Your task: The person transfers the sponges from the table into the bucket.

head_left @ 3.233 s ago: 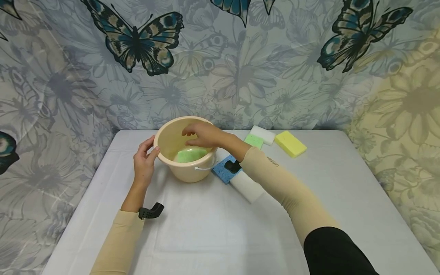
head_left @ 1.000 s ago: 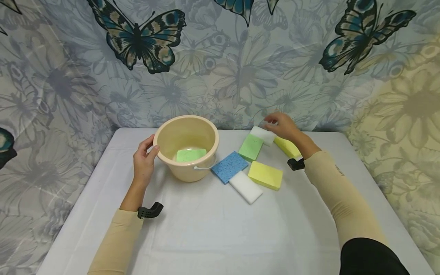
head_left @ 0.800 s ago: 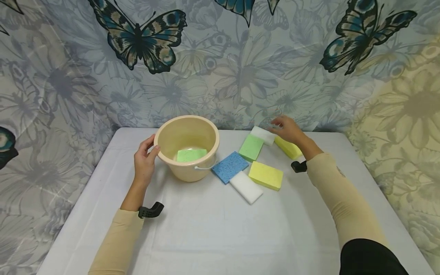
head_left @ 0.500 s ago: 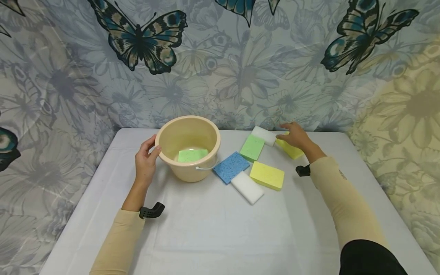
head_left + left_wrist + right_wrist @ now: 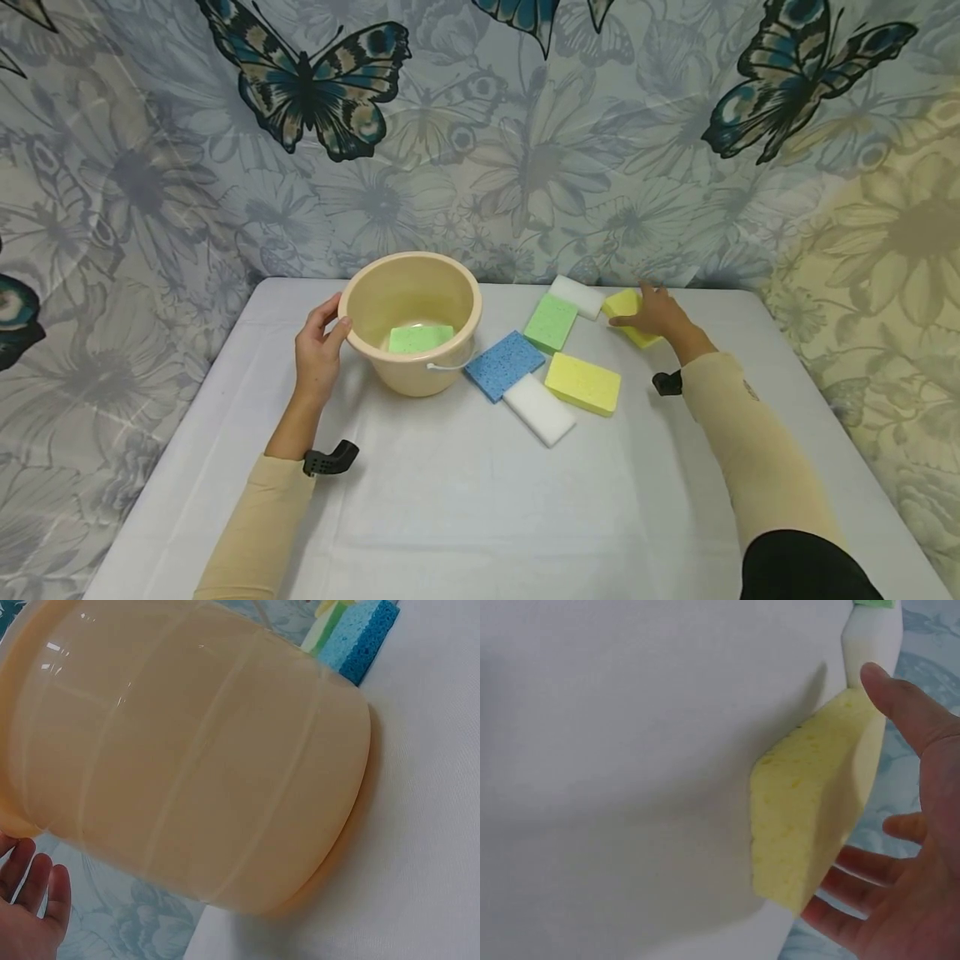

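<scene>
A cream bucket (image 5: 405, 379) stands upright on the table, a green sponge (image 5: 421, 338) lying inside it. My left hand (image 5: 318, 354) holds the bucket's left rim with thumb and fingertips; in the left wrist view its other fingers hang loose beside the rim. At the back right, my right hand (image 5: 663, 319) is spread over a yellow sponge (image 5: 795, 810). Its thumb is stretched above one end, and its fingers lie along the far side, close to or touching the sponge. The head view partly hides this sponge behind the hand.
Right of the bucket lie a blue sponge (image 5: 504, 365), a white sponge (image 5: 540, 409), a second yellow sponge (image 5: 582, 383), a second green sponge (image 5: 551, 322) and another white sponge (image 5: 576, 296). A patterned butterfly cloth (image 5: 525, 167) rises behind the table.
My right hand has left the bucket and a green sponge lies in it throughout. It passed over the back white sponge, then moved right and down onto the back yellow sponge. The left hand stays.
</scene>
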`<state>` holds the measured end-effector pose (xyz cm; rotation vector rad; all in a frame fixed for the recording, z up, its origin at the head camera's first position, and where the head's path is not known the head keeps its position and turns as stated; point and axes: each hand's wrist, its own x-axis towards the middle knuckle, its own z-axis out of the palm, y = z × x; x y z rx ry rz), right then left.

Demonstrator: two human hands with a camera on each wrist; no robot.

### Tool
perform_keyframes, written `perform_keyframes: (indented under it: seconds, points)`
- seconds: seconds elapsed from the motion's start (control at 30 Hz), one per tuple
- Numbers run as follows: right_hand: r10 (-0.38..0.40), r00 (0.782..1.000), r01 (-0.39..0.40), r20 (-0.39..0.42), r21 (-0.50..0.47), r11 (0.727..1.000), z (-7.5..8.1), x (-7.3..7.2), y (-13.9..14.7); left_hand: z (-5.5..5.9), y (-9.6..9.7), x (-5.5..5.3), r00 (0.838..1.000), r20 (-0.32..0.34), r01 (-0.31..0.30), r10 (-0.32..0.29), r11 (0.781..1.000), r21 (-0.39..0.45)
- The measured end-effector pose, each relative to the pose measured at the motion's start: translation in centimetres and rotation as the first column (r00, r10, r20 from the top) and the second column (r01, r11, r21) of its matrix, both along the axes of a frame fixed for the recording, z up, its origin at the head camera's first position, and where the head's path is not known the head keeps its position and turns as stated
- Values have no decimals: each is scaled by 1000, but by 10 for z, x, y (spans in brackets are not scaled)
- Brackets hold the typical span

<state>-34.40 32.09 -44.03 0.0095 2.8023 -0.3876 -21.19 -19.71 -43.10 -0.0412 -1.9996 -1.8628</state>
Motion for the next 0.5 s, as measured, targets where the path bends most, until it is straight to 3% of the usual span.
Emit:
perform_keyframes:
  seconds: [0.5]
  points:
    - [-23, 999, 24, -32, 57, 998, -13, 5, 1, -2, 0, -1, 1000, 0, 5, -5, 1000, 12]
